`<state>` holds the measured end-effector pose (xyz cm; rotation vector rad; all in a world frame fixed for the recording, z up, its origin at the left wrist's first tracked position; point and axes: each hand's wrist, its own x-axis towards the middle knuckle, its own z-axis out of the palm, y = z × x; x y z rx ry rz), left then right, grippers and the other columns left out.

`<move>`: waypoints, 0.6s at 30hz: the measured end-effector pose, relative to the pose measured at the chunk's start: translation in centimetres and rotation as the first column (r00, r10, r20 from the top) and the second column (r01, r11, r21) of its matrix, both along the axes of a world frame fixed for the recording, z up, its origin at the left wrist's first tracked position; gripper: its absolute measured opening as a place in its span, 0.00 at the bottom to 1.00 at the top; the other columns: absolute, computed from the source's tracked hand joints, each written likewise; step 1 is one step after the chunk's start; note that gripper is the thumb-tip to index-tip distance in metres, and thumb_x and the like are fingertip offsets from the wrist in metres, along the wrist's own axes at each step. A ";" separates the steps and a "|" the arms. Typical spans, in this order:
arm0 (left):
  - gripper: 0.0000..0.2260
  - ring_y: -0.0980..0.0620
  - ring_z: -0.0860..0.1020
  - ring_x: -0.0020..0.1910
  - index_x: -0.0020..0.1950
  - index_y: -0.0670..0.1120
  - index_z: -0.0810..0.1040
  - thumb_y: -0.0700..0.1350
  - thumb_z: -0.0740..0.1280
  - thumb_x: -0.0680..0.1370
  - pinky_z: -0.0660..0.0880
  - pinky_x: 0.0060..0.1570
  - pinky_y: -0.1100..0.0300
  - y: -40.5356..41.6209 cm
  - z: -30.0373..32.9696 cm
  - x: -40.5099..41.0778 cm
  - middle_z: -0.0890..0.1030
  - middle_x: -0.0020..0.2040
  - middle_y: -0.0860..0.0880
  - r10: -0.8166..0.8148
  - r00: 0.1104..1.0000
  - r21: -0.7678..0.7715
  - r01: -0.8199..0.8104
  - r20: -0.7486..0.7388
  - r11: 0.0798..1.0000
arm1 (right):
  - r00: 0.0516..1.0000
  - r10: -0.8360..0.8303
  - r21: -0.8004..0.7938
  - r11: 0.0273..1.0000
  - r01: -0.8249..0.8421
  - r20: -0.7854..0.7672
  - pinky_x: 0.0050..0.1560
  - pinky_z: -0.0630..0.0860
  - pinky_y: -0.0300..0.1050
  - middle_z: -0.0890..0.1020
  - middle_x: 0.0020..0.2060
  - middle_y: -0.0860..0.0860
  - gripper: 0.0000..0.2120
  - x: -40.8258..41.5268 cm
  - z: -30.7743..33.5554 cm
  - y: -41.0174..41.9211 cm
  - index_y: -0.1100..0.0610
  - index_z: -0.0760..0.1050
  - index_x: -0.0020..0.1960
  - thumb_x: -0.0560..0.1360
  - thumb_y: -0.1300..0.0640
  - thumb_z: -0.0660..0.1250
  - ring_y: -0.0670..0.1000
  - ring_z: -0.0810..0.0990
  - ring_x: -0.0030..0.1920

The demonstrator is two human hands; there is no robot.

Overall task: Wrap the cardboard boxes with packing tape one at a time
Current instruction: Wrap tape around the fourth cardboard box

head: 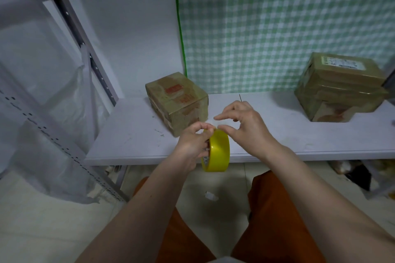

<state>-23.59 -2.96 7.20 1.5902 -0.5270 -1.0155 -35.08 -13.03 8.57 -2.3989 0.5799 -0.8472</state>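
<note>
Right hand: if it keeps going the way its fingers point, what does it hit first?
The right hand points left, toward the tape roll. Its thumb looks almost at the roll's top edge, so it would likely meet the roll first, then the left hand gripping it. Depth is uncertain from one view.

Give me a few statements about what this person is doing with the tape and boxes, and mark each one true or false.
1. The left hand grips a yellow tape roll. True.
2. The right hand rests flat on the far right box. False: it is at the top of the roll, thumb and forefinger pinched together as if picking at the tape end, well clear of the right box.
3. Two cardboard boxes sit on the white table. True.
4. The roll lies on the table. False: it is held up at the table's near edge.
5. The left box stands close beyond the hands. True.
</note>
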 end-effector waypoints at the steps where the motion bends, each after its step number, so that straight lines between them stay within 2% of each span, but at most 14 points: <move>1: 0.03 0.45 0.80 0.45 0.48 0.48 0.76 0.45 0.65 0.81 0.80 0.44 0.53 0.0 0.0 0.0 0.79 0.48 0.42 -0.002 1.000 0.003 0.002 0.006 1.000 | 1.000 -0.012 -0.018 1.000 0.011 -0.015 0.47 0.64 0.28 0.75 0.45 0.45 0.09 0.0 -0.2 -0.1 0.54 0.83 0.52 0.72 0.57 0.73 0.44 0.68 0.48; 3: 0.03 0.45 0.80 0.45 0.48 0.48 0.77 0.44 0.65 0.81 0.80 0.46 0.52 0.1 -0.1 -0.1 0.79 0.49 0.42 -0.004 1.000 0.011 0.004 0.016 1.000 | 0.999 -0.028 -0.037 0.999 0.026 -0.045 0.46 0.63 0.28 0.75 0.45 0.45 0.11 0.0 -0.4 -0.2 0.54 0.83 0.54 0.72 0.56 0.72 0.42 0.67 0.48; 9: 0.02 0.46 0.79 0.45 0.47 0.47 0.77 0.43 0.66 0.80 0.79 0.47 0.52 0.1 0.1 -0.4 0.78 0.49 0.41 -0.012 1.000 0.013 0.011 0.014 1.000 | 0.990 -0.053 -0.025 0.998 0.050 -0.128 0.49 0.63 0.35 0.78 0.48 0.48 0.12 0.0 -0.7 -0.4 0.55 0.82 0.54 0.73 0.53 0.72 0.42 0.66 0.50; 11: 0.03 0.45 0.79 0.47 0.47 0.48 0.77 0.43 0.66 0.80 0.80 0.48 0.52 0.1 0.1 -0.6 0.79 0.52 0.38 -0.016 1.000 0.020 0.016 0.025 1.000 | 0.989 -0.063 -0.009 0.998 0.062 -0.132 0.48 0.65 0.35 0.78 0.46 0.47 0.11 0.0 -0.8 -0.5 0.55 0.83 0.53 0.72 0.52 0.72 0.42 0.67 0.48; 14: 0.02 0.41 0.81 0.53 0.49 0.47 0.78 0.43 0.66 0.80 0.80 0.49 0.51 0.0 -0.1 -0.6 0.79 0.57 0.37 -0.013 0.999 0.029 0.012 0.045 1.000 | 0.990 -0.060 0.035 0.997 0.065 -0.126 0.45 0.65 0.34 0.75 0.40 0.43 0.08 0.0 -0.8 -0.4 0.55 0.83 0.50 0.72 0.53 0.72 0.43 0.69 0.46; 18: 0.01 0.40 0.80 0.55 0.47 0.49 0.79 0.43 0.68 0.78 0.80 0.54 0.45 -0.2 -0.4 -0.5 0.80 0.56 0.37 -0.002 0.995 0.046 -0.002 0.095 0.999 | 0.989 -0.048 0.070 0.996 0.058 -0.141 0.43 0.65 0.30 0.74 0.38 0.42 0.02 0.0 -0.8 -0.2 0.53 0.83 0.43 0.73 0.57 0.72 0.43 0.70 0.45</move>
